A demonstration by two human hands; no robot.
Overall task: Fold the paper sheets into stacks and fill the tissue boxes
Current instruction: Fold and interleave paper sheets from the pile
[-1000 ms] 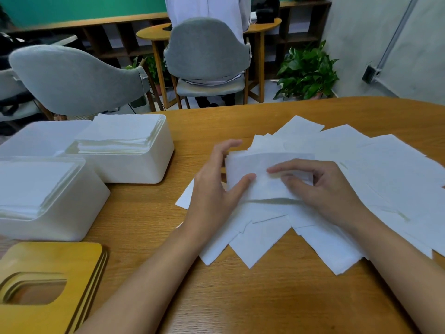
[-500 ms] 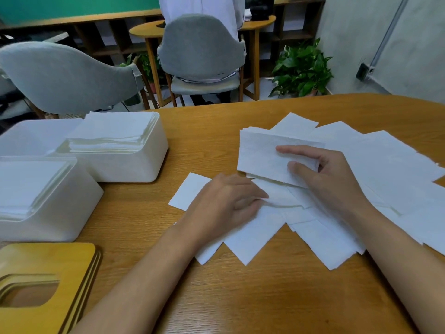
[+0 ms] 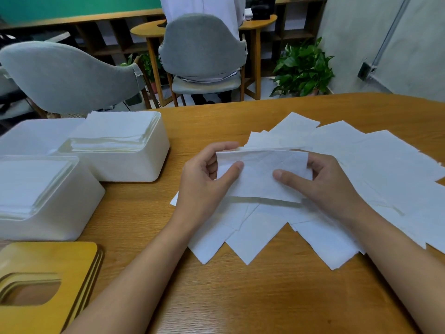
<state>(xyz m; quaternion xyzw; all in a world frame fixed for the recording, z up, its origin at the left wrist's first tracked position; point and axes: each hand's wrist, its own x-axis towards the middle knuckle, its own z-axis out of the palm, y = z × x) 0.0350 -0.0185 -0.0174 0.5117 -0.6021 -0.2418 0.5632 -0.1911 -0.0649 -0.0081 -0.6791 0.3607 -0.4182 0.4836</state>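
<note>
The near white plastic tissue box point(image 3: 60, 213) and the far white tissue box point(image 3: 134, 167) are sitting packed with stacks. The left hand point(image 3: 204, 186), flat on the spread a moment ago, is now pinching the left end of a white folded paper sheet point(image 3: 260, 172), thumb in front. The right hand point(image 3: 330, 186) is pinching the other end, holding it above the loose white sheets point(image 3: 361, 160) on the wooden table point(image 3: 240, 297). Judging by this, one fold is nearly finished.

Two grey chairs point(image 3: 72, 75) fill the upper left and centre, with a potted plant point(image 3: 304, 68) against the pale wall point(image 3: 414, 39) at upper right.
</note>
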